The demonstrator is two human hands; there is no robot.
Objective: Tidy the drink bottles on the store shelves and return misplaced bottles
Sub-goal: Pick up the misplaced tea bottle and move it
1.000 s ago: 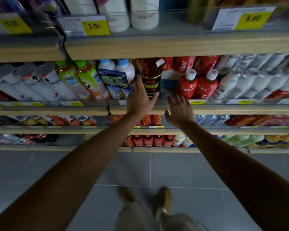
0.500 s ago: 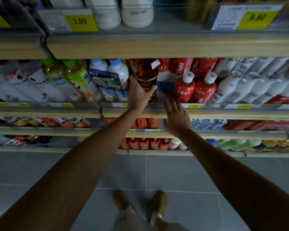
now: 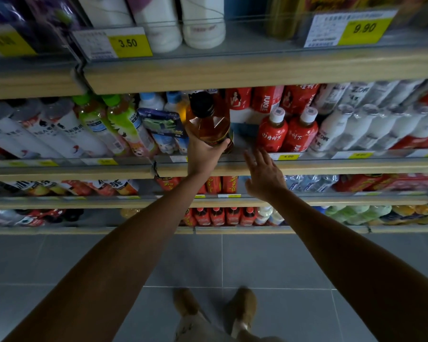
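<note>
My left hand [image 3: 203, 154] grips the lower body of an amber tea bottle with a black cap [image 3: 206, 119], tilted toward me at the front of the second shelf [image 3: 307, 167]. My right hand [image 3: 263, 175] hovers open, fingers spread, in front of that shelf's edge just right of the bottle, touching nothing. A bare gap on the shelf lies behind the bottle, left of two red juice bottles with white caps [image 3: 288, 130].
Green-capped bottles [image 3: 109, 119], white bottles [image 3: 40, 132] and a blue pouch [image 3: 163, 127] fill the shelf's left; white bottles [image 3: 356, 127] its right. The top shelf [image 3: 232, 67] overhangs with price tags. Lower shelves hold red bottles [image 3: 218, 215]. Grey tiled floor and my feet [image 3: 215, 307] are below.
The amber bottle has tipped outward, its black cap now facing me, and sits lower and nearer the shelf front. My right hand shifted slightly right and stayed open.
</note>
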